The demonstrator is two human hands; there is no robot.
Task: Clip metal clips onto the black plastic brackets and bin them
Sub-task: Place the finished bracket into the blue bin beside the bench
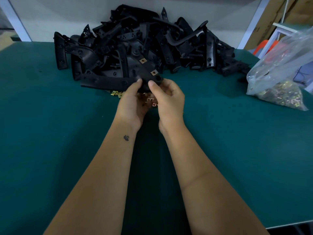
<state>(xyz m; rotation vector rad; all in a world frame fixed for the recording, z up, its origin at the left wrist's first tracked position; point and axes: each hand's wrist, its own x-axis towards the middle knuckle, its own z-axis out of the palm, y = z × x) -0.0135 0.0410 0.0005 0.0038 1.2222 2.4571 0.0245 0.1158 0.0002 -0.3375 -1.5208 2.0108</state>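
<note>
Both my hands hold one black plastic bracket (145, 74) just above the green table, in front of the pile. My left hand (131, 102) pinches its near edge with the thumb on top. My right hand (166, 97) grips the right end, thumb on top. Two brass metal clips sit on the bracket, one clip (153, 72) near my right thumb and another clip (142, 61) farther up. Several loose clips (151, 100) lie between my palms, and a few loose clips (116, 94) lie on the table left of my left hand.
A big pile of black brackets (135, 43) fills the back of the green table (59, 124) against a white wall. A clear plastic bag of metal clips (279, 94) lies at the right edge. Boxes and a red stool stand beyond the table's right corner.
</note>
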